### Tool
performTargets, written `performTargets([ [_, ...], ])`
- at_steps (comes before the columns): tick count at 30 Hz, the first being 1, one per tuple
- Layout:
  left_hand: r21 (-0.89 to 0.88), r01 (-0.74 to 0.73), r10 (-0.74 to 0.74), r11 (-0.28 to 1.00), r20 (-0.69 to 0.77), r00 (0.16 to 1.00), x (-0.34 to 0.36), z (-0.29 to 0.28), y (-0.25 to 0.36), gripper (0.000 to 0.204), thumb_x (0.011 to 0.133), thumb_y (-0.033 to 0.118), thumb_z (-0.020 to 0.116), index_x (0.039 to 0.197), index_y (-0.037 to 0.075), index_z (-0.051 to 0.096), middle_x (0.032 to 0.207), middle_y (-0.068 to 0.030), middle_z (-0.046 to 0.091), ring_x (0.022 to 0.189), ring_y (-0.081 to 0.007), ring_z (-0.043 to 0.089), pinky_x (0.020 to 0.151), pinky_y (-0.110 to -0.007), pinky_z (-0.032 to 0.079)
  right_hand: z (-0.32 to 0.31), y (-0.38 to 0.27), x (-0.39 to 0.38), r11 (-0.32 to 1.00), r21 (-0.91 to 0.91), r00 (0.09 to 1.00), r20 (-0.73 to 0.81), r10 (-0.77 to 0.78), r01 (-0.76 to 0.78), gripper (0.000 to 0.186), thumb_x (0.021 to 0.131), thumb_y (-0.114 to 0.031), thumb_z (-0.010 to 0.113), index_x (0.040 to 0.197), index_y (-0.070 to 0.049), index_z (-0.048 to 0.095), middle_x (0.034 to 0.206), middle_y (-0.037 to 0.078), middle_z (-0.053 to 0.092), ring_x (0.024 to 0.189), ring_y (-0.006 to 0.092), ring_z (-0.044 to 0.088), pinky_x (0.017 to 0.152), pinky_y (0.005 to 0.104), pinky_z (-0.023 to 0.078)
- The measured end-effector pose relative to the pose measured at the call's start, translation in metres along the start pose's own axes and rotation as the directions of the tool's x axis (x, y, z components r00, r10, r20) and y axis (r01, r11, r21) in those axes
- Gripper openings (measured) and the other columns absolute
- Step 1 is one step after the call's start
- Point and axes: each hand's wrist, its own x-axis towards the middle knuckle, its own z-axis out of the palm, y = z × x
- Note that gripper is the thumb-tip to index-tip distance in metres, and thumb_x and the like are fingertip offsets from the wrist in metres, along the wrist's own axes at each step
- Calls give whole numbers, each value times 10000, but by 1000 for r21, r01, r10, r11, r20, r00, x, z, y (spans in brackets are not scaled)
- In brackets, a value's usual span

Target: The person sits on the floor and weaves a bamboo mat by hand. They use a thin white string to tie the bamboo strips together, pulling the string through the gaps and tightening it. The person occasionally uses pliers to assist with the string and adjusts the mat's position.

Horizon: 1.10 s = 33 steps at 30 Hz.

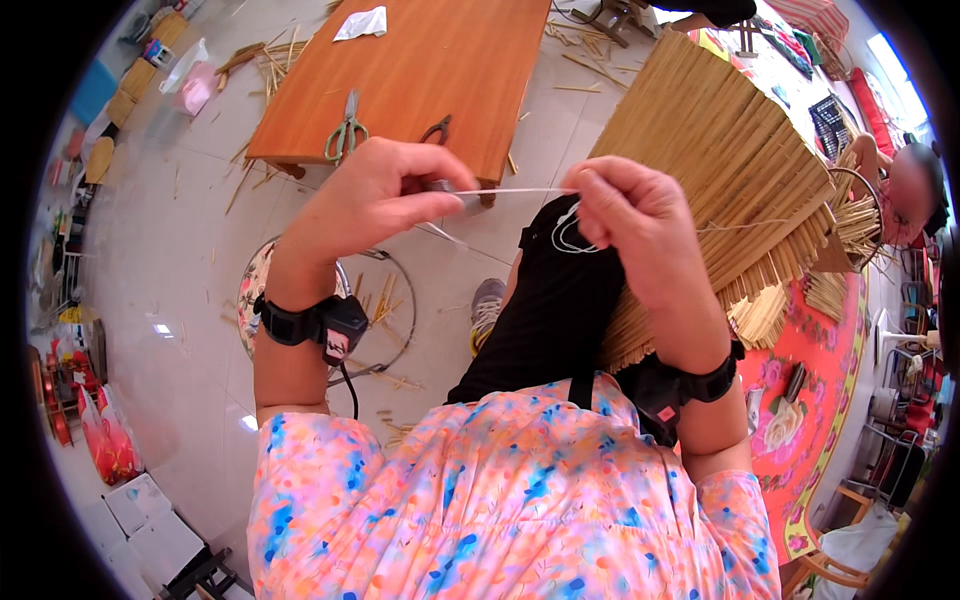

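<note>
A thin white string (515, 190) is stretched level between my two hands, above the floor and my lap. My left hand (385, 195) closes its thumb and fingers on one end, with a short tail hanging below. A small dark piece shows between those fingers, too hidden to name. On the other side, my right hand (635, 205) pinches the string, and loose loops of it dangle over my black trousers. Beside my right arm slopes a large mat of tan stalks (710, 140), with a strand of string lying across its lower part.
Ahead stands an orange-brown wooden table (430, 60) bearing green-handled scissors (347, 130), dark pliers (437, 130) and a white tissue (361, 23). Cut stalks litter the tiled floor. A round metal-framed stool (410, 310) is below my left arm. A person (905, 190) sits at far right, near a red floral cloth (820, 400).
</note>
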Motion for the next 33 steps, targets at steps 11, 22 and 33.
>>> performTargets([
  [11,-76,7,-17,997,-126,992,-24,-41,-65,61,849,4,627,865,-15,682,737,-4,577,662,-77,533,594,-219,432,-28,-17,-4,993,10,971,-208,-116,121,181,956,-109,559,906,46,638,619,-20,499,547,54,427,495,206,331],
  [22,-182,-363,232,914,-501,834,-29,-55,-81,64,848,-10,607,808,36,589,904,-14,524,857,-153,472,801,-284,384,-19,-3,-10,986,-99,934,-322,-157,131,130,933,-60,561,890,15,658,638,-48,528,535,19,438,460,203,341],
  [33,-782,-623,329,8,-586,741,-22,-68,-71,286,820,14,662,738,135,416,745,53,451,583,-59,430,684,-278,301,-18,-18,-65,465,-831,723,-115,-681,305,303,804,-26,658,1098,-19,589,1071,153,604,709,166,611,583,282,492],
])
